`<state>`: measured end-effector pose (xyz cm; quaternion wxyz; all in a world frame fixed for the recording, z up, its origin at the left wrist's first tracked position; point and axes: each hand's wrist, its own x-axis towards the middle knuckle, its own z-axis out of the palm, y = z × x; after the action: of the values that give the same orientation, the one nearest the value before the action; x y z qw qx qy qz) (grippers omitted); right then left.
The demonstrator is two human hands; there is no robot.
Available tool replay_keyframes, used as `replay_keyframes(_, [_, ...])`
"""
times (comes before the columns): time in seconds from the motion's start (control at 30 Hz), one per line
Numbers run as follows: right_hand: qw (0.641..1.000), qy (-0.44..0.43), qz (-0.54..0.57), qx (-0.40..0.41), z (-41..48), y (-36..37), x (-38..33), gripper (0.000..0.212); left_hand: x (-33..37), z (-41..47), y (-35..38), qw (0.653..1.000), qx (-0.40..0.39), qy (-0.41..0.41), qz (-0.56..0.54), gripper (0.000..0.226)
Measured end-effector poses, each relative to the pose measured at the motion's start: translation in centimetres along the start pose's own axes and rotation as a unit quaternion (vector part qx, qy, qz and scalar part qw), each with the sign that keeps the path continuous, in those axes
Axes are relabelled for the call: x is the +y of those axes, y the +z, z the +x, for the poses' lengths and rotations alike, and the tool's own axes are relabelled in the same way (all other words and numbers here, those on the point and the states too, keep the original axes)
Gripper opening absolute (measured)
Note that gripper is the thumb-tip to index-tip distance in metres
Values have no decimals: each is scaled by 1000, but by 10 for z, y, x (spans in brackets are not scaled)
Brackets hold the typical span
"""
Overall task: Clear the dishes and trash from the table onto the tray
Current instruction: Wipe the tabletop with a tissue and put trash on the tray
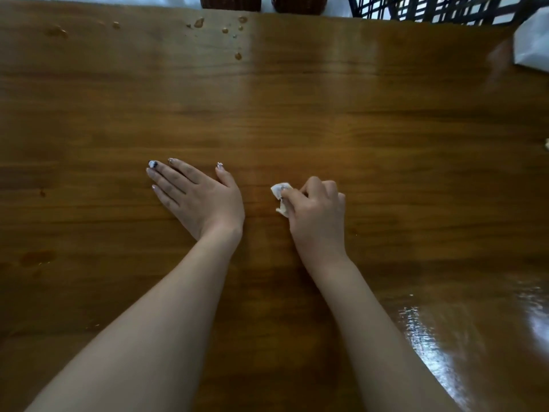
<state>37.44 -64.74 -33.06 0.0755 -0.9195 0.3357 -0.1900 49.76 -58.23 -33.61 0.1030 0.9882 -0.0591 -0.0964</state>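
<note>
Left hand [199, 195]: lies flat on the wooden worktop [297, 114], fingers straight and spread, likely bracing.
Right hand [316, 209]: knuckles up, fingers curled round a crumpled paper scrap [280, 194] at mid-worktop, probably gathering it as trash.
Tray: not in view.
Droplets [234, 28]: far edge.

I saw one small scrap of white paper [280, 194], crumpled and creased, pinched in the curled fingers of the right hand [318, 212]. It sat low over the middle of the wooden counter [297, 114]. I couldn't tell whether it touched the wood.
</note>
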Motion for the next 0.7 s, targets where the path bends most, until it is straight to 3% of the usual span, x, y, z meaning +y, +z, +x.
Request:
replay_keyframes(0.17, [1000, 11, 13, -3, -58, -22, 21, 17, -2, -1, 0, 1000, 7, 12, -13, 75])
replay_keyframes(0.47, [999, 29, 7, 26, 3, -6, 27, 5, -3, -1, 0, 999, 16, 20, -22, 74])
replay_keyframes(0.7, [999, 35, 16, 10, -74, -32, 47, 16, -4, -3, 1, 999, 19, 18, -27, 74])
